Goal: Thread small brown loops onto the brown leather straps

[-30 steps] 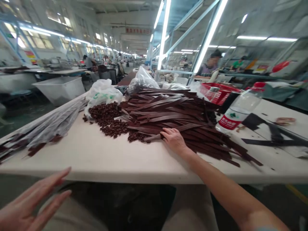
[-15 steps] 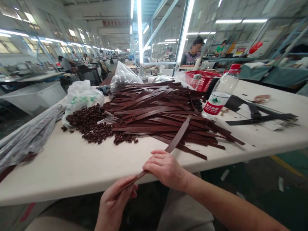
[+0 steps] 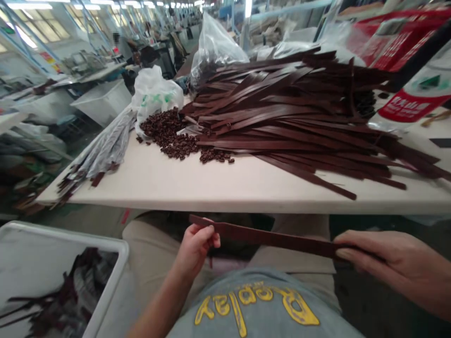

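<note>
Seen from the head camera, I hold one brown leather strap (image 3: pixel 271 238) level below the near edge of the desk (image 3: pixel 225 188), above my lap. My left hand (image 3: pixel 197 244) pinches the strap's left end, thumb on top and fingers curled closed beneath; my right hand (image 3: pixel 394 267) closes loosely on the right end, fingers laid along it and covering its tip. On the desk, well apart from both hands, lies a large pile of like straps (image 3: pixel 299 117), spreading from the middle to the right edge. Just beside the pile's left side sits a heap of small dark loops (image 3: pixel 169 134), touching a white plastic bag (image 3: pixel 155 94). A clear bag (image 3: pixel 214 47) stands at the far edge. A plastic-wrapped bundle (image 3: pixel 102 152) lies along the left edge. A labelled bottle (image 3: pixel 412 101) lies by the right edge. Beside my left knee, a white bin (image 3: pixel 105 263) holds dark straps.
</note>
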`<state>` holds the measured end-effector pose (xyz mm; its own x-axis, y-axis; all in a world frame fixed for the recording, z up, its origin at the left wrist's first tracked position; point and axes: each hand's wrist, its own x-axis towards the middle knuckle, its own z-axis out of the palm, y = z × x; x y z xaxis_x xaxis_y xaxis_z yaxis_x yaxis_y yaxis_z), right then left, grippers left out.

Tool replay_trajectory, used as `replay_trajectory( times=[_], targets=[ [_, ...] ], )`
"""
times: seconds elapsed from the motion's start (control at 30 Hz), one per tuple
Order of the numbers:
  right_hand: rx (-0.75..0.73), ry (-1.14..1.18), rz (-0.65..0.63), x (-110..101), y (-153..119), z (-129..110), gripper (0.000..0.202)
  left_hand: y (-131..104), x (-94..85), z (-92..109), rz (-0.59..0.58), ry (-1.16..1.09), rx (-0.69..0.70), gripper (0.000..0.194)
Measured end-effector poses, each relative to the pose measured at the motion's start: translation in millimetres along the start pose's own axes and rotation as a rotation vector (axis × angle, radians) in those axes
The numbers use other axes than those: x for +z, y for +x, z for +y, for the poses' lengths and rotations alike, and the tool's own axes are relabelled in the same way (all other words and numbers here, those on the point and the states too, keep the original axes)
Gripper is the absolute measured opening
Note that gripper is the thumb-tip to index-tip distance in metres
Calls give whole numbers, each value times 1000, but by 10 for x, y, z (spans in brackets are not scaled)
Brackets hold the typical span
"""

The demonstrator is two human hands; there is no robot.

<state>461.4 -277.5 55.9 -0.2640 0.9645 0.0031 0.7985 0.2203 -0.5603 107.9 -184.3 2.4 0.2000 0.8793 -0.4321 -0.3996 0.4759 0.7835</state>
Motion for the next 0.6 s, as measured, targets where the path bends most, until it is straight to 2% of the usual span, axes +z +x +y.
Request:
replay_trajectory(
  times=[0.07, 0.1, 0.17, 0.27, 0.37, 0.5, 0.6],
  targets=[
    [196, 209, -230, 111, -99, 78, 40, -34, 20, -72, -43, 18, -61, 30],
    [268, 287, -301, 187, -109, 121, 44, -49, 30, -104, -57, 30, -94, 32],
    [329, 375, -348, 366, -64, 183, 47, -71, 43, -158, -52, 40, -157, 36],
    [275, 413, -326, 649, 113, 146, 39, -89, 44, -239, -1, 24, -211, 38],
    [179, 454, -230, 901, 343, -76, 27, -107, 41, -351, 2, 39, -217, 38],
    [102, 542, -116, 1124, 598, -424, 20, -140, 36, -475, -137, 142, -211, 40],
    [79, 605, -96, 1176, 685, -518, 21, -139, -5, -439, -205, 228, -180, 41]
  ],
)
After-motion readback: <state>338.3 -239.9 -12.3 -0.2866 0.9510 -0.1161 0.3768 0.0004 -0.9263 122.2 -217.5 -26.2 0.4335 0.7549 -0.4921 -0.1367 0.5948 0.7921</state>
